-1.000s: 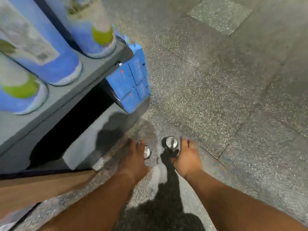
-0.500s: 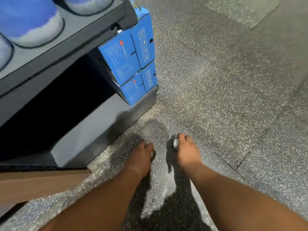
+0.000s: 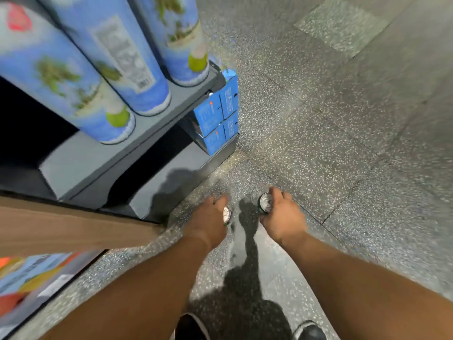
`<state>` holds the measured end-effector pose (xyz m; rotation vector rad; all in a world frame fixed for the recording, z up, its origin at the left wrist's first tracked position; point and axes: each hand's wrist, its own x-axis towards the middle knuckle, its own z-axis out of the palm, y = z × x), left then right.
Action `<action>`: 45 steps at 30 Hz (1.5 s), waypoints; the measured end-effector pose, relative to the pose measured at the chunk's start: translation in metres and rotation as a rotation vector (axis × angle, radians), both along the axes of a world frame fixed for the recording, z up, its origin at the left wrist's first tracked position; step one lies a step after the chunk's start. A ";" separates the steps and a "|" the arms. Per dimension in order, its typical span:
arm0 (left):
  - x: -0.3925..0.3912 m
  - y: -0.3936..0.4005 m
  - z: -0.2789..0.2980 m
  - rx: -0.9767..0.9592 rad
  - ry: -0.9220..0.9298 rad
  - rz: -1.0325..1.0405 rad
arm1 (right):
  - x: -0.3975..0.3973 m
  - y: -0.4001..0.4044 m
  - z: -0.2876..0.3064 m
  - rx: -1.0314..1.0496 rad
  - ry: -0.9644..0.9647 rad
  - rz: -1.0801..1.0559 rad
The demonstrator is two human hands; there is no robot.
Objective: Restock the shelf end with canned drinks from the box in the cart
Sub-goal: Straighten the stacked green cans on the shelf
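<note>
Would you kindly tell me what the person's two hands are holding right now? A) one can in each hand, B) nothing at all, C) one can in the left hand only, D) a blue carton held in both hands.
A: the left hand grips a can and the right hand grips another can, both silver tops showing above the speckled floor.

Two hands show, the left hand point(image 3: 209, 218) and the right hand point(image 3: 282, 217), and each holds one drink can: a left can point(image 3: 226, 213) and a right can point(image 3: 266, 202), two cans in all. Three tall blue cartons point(image 3: 105, 52) stand on the grey shelf point(image 3: 98, 155). Four small blue boxes point(image 3: 215, 119) are stacked at the shelf's end, and two dark shoes point(image 3: 308, 330) show on the floor.
</note>
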<state>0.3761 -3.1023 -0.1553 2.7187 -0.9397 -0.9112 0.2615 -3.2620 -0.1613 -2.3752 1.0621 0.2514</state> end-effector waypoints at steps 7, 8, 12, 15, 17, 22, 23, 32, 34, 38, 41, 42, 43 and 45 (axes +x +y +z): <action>-0.020 0.027 0.231 -0.016 0.009 0.003 | -0.009 0.046 0.238 -0.009 -0.109 0.037; -0.023 0.033 0.265 -0.041 -0.005 0.015 | -0.010 0.052 0.272 -0.014 -0.126 0.049; -0.036 0.071 0.386 -0.149 -0.094 0.118 | -0.017 0.079 0.393 -0.039 -0.206 0.166; -0.050 0.110 0.468 -0.189 -0.158 0.239 | -0.021 0.107 0.473 -0.049 -0.236 0.255; -0.057 0.137 0.524 -0.192 -0.227 0.274 | -0.020 0.130 0.527 -0.050 -0.303 0.295; -0.063 0.221 0.669 -0.232 -0.396 0.352 | 0.000 0.206 0.658 -0.100 -0.466 0.452; -0.063 0.239 0.697 -0.252 -0.455 0.366 | 0.005 0.224 0.684 -0.113 -0.501 0.485; -0.066 0.385 0.931 -0.548 -0.823 0.542 | 0.042 0.374 0.914 -0.076 -0.949 0.618; -0.067 0.411 0.971 -0.632 -0.914 0.582 | 0.044 0.399 0.954 -0.045 -1.025 0.585; -0.062 0.453 1.030 -0.763 -0.926 0.635 | 0.045 0.444 1.012 -0.025 -1.117 0.525; -0.052 0.474 1.055 -0.878 -0.907 0.658 | 0.046 0.462 1.030 0.019 -1.174 0.507; -0.048 0.478 1.061 -0.903 -0.892 0.662 | 0.047 0.466 1.034 0.011 -1.178 0.497; -0.044 0.481 1.065 -0.926 -0.874 0.672 | 0.049 0.468 1.037 0.001 -1.178 0.488; -0.033 0.485 1.072 -0.971 -0.835 0.689 | 0.055 0.471 1.043 -0.022 -1.167 0.477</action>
